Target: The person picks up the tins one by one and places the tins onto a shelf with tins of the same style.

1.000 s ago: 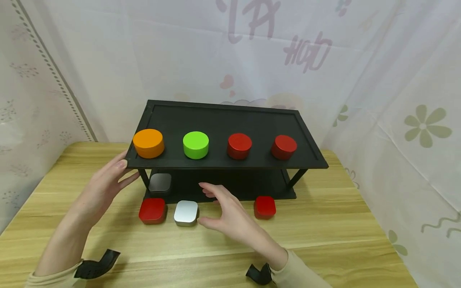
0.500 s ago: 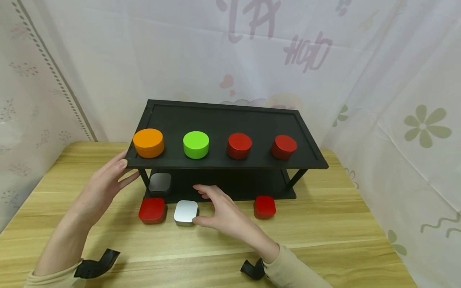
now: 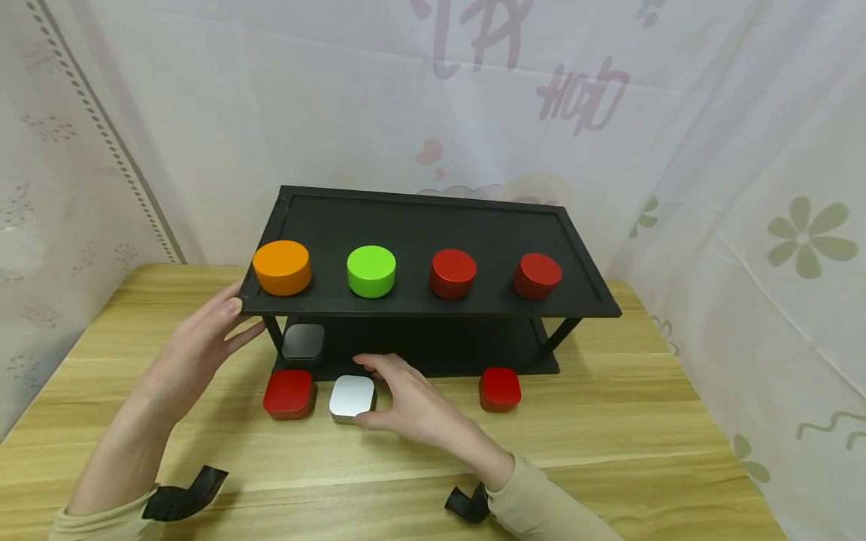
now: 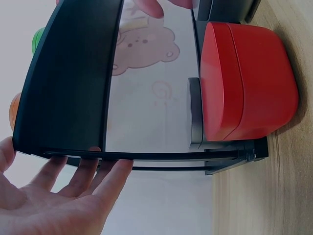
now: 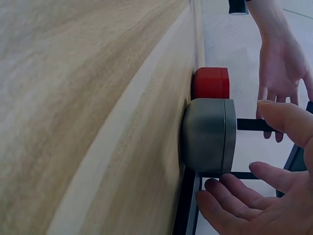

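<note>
A black two-tier shelf rack [image 3: 419, 218] stands on the table. My left hand [image 3: 189, 357] holds its upper tier at the left end, thumb at the front corner and fingers [image 4: 85, 176] along the end rail. A silver square tin [image 3: 352, 395] sits in front of the rack. My right hand [image 3: 419, 409] is spread around its right side, thumb at the front and fingers behind. In the right wrist view the thumb [image 5: 283, 117] stands apart from the tin, while the fingertips are very near it; contact is unclear. Left of it lies a red square tin [image 3: 289, 394].
Another red square tin [image 3: 500, 389] lies to the right. A dark grey square tin [image 3: 304, 343] is on the lower tier's left end. On the upper tier stand an orange round tin [image 3: 282, 268], a green one [image 3: 371, 271] and two red ones [image 3: 452, 273]. Printed cloth [image 3: 338, 90] hangs behind.
My right hand has moved left, from beside the silver tin to around its right side. The left hand keeps its place on the rack. The tins have not moved.
</note>
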The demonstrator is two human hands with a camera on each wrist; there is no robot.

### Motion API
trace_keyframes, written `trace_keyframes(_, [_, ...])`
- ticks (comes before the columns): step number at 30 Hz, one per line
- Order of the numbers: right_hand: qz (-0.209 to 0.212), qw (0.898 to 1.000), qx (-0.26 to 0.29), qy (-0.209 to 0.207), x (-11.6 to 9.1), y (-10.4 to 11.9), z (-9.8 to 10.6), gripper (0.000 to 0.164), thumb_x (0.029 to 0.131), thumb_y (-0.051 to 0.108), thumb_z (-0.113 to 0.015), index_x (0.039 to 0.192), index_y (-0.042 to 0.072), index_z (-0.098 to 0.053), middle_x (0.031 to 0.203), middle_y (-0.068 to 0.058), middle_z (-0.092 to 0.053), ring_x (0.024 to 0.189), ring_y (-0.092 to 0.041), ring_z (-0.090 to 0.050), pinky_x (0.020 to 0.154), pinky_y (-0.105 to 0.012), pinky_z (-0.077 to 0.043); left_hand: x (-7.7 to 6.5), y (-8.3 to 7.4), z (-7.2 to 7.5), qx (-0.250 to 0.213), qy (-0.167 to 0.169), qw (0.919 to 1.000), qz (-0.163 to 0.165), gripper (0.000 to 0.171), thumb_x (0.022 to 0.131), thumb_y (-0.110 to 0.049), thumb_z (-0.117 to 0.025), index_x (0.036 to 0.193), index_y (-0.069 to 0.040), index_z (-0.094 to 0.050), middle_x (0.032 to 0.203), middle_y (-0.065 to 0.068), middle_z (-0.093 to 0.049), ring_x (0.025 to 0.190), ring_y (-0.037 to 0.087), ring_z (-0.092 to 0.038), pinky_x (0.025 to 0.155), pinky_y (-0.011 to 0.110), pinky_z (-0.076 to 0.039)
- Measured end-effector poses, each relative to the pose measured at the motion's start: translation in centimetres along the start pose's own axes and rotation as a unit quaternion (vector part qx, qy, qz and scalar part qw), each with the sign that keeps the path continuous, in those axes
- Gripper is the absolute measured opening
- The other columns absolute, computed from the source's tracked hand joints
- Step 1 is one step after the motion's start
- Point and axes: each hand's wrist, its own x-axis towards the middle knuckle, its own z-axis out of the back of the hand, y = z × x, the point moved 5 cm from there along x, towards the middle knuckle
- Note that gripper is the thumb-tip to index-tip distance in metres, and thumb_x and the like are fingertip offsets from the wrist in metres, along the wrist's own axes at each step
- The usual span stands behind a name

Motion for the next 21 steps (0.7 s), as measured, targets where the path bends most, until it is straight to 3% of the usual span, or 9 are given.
trace_keyframes(21, [-0.032, 0.998, -0.043, 0.026, 0.8, -0.2, -1.6, 0.069, 0.075, 0.030, -0.079, 0.135, 0.029, -0.045, 0.123, 0.007, -0.054, 0.101, -0.005, -0.051, 0.085, -0.020, -0.047, 0.0, -0.1, 0.0, 0.000, 0.000, 1.0000, -0.001, 0.045, 0.104, -0.016, -0.027, 0.150, -0.011, -0.026, 0.157, -0.002, -0.022, 0.133, 0.001, -0.037, 0.098, 0.014, -0.044])
